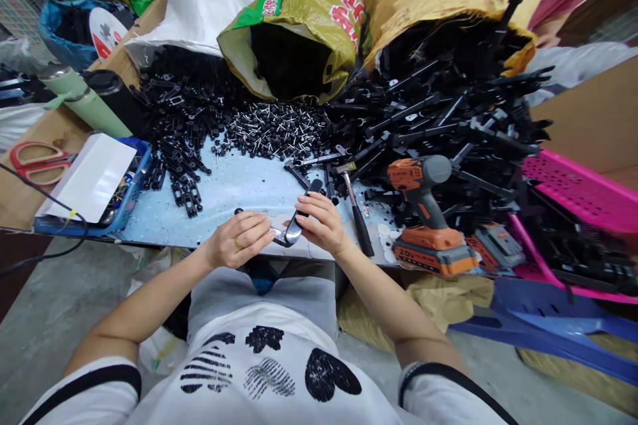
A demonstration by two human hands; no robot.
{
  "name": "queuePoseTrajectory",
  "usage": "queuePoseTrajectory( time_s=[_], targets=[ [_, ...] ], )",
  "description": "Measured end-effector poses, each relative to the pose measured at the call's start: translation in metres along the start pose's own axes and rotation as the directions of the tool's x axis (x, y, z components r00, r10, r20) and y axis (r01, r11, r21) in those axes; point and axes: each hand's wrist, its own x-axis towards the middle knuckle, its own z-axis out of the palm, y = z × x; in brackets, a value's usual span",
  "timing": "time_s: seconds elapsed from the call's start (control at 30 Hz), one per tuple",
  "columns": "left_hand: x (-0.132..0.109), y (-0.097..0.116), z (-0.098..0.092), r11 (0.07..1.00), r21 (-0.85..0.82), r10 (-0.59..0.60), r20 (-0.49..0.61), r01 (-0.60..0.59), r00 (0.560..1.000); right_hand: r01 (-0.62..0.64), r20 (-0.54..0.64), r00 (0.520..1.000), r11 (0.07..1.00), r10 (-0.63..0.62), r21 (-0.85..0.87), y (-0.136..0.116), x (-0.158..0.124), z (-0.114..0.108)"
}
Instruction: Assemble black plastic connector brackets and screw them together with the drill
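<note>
Over the table's front edge, my left hand point(242, 239) is closed on a dark metal piece, mostly hidden by the fingers; a ring is on one finger. My right hand point(321, 222) grips a black bar with a shiny rounded end point(294, 231), tilted up to the right. The two pieces meet between my hands; whether they are joined I cannot tell. A hammer point(355, 202) with a black handle lies just right of my right hand. Beyond my hands are a heap of small pins point(276, 129) and a pile of black clips point(184, 113).
An orange cordless drill point(423, 212) stands at right before a heap of long black parts point(448, 113). Sacks, including a green-and-yellow sack point(294, 20), line the back. A blue basket point(134, 192), scissors point(42, 163) and a pink basket point(588, 196) flank the table. Another person's hand point(548, 33) shows top right.
</note>
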Motion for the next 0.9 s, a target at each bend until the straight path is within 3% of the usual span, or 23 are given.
queuePoseTrajectory(
  time_s=[0.13,0.2,0.27,0.33,0.43,0.5,0.53,0.63,0.7,0.83,0.9],
  targets=[
    [0.000,0.000,0.004,0.999,0.025,-0.032,-0.012,0.033,0.999,0.028,0.032,0.999,0.998,-0.030,0.049,-0.001,0.005,-0.005],
    [0.002,0.003,0.009,0.984,0.006,-0.180,-0.009,0.180,0.984,-0.079,0.141,0.988,0.992,0.065,0.094,-0.006,0.008,-0.005],
    [0.007,0.009,0.017,0.918,-0.045,-0.396,-0.030,0.395,0.918,-0.250,0.230,0.949,0.959,0.216,0.132,-0.015,0.012,-0.001],
    [0.013,0.017,0.029,0.822,-0.109,-0.569,-0.096,0.560,0.817,-0.413,0.251,0.898,0.889,0.362,0.197,-0.028,0.016,0.008],
    [0.023,0.026,0.044,0.732,-0.171,-0.680,-0.234,0.659,0.695,-0.571,0.173,0.820,0.760,0.545,0.310,-0.044,0.021,0.023],
    [0.027,0.027,0.048,0.708,-0.192,-0.702,-0.293,0.680,0.649,-0.613,0.123,0.780,0.709,0.613,0.350,-0.047,0.024,0.027],
    [0.028,0.025,0.047,0.710,-0.200,-0.701,-0.295,0.675,0.649,-0.613,0.122,0.778,0.701,0.617,0.363,-0.046,0.026,0.026],
    [0.030,0.017,0.038,0.757,-0.223,-0.652,-0.181,0.615,0.736,-0.569,0.206,0.821,0.732,0.533,0.373,-0.041,0.032,0.018],
    [0.031,0.014,0.034,0.773,-0.222,-0.629,-0.146,0.594,0.764,-0.561,0.230,0.828,0.749,0.511,0.353,-0.041,0.034,0.014],
    [0.034,0.015,0.034,0.734,-0.200,-0.678,-0.242,0.648,0.694,-0.622,0.154,0.779,0.715,0.608,0.321,-0.047,0.033,0.016],
    [0.035,0.013,0.030,0.687,-0.230,-0.724,-0.135,0.689,0.677,-0.654,0.223,0.756,0.688,0.616,0.314,-0.044,0.032,0.013]
  ],
)
